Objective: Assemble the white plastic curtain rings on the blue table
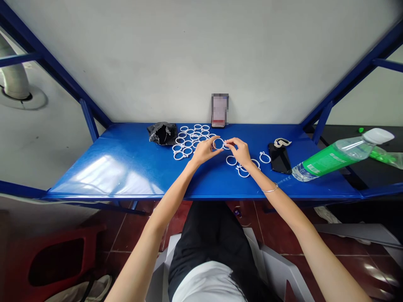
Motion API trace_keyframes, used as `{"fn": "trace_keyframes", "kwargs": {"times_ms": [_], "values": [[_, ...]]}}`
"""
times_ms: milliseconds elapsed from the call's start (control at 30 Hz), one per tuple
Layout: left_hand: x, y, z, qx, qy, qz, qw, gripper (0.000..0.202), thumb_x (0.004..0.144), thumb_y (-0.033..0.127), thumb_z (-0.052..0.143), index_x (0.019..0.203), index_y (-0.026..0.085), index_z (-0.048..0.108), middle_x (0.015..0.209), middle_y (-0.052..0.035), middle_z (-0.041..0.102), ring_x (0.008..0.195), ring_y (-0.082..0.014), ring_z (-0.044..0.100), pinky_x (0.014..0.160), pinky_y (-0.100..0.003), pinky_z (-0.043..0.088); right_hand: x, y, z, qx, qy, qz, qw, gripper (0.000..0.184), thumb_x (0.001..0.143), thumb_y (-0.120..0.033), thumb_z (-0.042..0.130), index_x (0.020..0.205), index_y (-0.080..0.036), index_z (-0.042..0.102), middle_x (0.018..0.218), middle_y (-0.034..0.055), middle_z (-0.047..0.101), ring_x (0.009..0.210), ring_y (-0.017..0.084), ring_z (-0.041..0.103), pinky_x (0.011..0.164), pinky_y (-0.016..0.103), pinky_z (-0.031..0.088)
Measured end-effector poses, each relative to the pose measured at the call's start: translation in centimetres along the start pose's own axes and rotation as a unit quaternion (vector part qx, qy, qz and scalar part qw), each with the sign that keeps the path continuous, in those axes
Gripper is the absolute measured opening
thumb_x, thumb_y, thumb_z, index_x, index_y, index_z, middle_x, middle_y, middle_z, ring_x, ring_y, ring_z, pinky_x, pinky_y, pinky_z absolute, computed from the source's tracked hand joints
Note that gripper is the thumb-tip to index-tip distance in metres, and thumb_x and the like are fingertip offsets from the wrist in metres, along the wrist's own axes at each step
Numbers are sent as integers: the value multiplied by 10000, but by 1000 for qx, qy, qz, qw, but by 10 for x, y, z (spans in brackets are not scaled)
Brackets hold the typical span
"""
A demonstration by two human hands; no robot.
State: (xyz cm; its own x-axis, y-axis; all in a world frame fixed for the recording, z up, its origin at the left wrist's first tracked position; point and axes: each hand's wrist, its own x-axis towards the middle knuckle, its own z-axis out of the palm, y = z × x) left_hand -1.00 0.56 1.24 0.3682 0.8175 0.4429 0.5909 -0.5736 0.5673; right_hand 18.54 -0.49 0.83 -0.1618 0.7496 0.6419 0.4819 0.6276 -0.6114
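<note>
Both my hands are raised just above the blue table (126, 167), pinching one white plastic ring (218, 144) between them. My left hand (204, 150) grips the ring's left side with closed fingers. My right hand (241, 152) pinches its right side, where a small tab sticks out. A pile of several white rings (190, 140) lies to the left of my hands. A few more rings (244, 167) lie under and beside my right wrist, one further right (265, 157).
A crumpled black bag (163, 133) sits left of the pile. A phone-like stand (219, 110) leans on the wall. A black phone (279, 158), a small beige clip (282, 142) and a lying green-labelled water bottle (340, 155) are at the right. A red stool (53, 260) stands on the floor.
</note>
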Motion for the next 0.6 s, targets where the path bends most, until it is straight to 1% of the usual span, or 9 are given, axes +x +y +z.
{"fn": "trace_keyframes", "kwargs": {"times_ms": [233, 400, 600], "values": [[-1, 2, 0, 12, 2, 4, 1000, 541, 830, 512, 679, 1244, 174, 596, 753, -5, 686, 631, -139, 636, 598, -223, 436, 0, 0, -1, -6, 6, -18, 1000, 127, 918, -245, 607, 828, -223, 694, 829, 38, 736, 784, 204, 674, 738, 336, 532], [-1, 3, -1, 7, 3, 3, 1000, 529, 821, 536, 673, 1198, 171, 616, 699, 5, 664, 607, -140, 625, 584, -226, 429, 0, -2, -2, -21, -1, -24, 999, 156, 930, -265, 593, 809, -231, 687, 827, 34, 737, 793, 207, 676, 738, 339, 529], [-1, 5, -2, 4, 1, 1, 1000, 529, 809, 538, 684, 1182, 168, 621, 690, 7, 661, 599, -141, 622, 583, -230, 428, 0, -3, -2, -20, 2, -33, 999, 159, 931, -259, 588, 804, -233, 682, 820, 30, 736, 794, 205, 673, 734, 336, 527]]}}
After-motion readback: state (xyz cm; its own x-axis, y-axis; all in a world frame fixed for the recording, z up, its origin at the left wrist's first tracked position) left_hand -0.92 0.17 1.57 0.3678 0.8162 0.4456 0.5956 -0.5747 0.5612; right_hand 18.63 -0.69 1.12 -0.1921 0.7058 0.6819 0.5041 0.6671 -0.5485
